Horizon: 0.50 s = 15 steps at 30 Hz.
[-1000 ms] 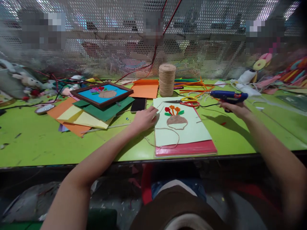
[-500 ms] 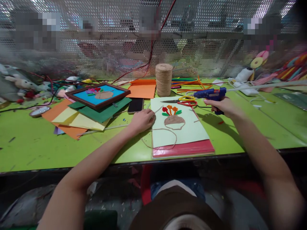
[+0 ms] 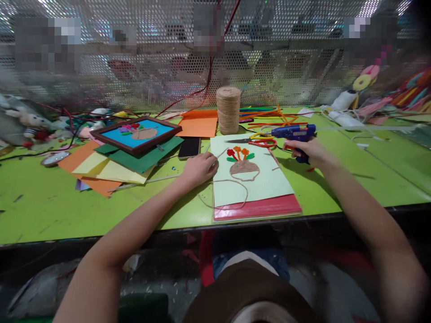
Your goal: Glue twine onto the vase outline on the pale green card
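Right hand (image 3: 311, 152): gripping blue plastic glue gun (image 3: 293, 132) by pale-green paper sheet's (image 3: 274, 184) upper right. Left hand (image 3: 200, 169): curled (hold unclear) at sheet's left edge, near loose brown twine (image 3: 247, 193). Risk: gun, swung low, could knock metal scissors (image 3: 251, 141) with yellow-and-red handles.

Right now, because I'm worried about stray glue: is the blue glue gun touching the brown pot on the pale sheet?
Apart. The head view shows bare pale sheet and scissors between the glue gun and the brown pot.
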Available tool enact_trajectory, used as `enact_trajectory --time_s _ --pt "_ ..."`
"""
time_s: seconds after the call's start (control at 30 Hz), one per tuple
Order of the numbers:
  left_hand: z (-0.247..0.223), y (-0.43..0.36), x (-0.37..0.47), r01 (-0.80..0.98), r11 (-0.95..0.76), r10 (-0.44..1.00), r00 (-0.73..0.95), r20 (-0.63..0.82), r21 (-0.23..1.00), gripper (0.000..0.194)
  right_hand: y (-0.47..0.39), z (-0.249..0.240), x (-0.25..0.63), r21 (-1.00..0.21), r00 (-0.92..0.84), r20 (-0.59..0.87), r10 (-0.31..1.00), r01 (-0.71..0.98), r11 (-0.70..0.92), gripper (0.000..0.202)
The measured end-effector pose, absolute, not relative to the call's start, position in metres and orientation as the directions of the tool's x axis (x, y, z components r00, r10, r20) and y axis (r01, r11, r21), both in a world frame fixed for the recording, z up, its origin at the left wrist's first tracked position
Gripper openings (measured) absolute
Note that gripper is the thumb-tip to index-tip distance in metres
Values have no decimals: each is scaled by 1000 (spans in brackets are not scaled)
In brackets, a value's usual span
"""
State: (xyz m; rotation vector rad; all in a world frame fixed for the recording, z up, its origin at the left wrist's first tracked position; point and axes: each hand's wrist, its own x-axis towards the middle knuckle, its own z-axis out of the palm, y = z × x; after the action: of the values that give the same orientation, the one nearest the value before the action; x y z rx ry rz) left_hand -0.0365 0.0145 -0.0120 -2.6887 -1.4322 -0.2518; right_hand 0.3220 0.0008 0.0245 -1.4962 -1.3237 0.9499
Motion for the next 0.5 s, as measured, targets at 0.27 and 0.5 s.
enact_trajectory --time_s 0.27,0.5 --pt "4 22 -24 810 -585 768 539 347 37 34 -3 10 308 -676 25 299 954 711 194 26" --pt "32 45 24 695 -719 620 653 434 -19 32 -10 7 300 -595 -15 302 953 778 201 25"
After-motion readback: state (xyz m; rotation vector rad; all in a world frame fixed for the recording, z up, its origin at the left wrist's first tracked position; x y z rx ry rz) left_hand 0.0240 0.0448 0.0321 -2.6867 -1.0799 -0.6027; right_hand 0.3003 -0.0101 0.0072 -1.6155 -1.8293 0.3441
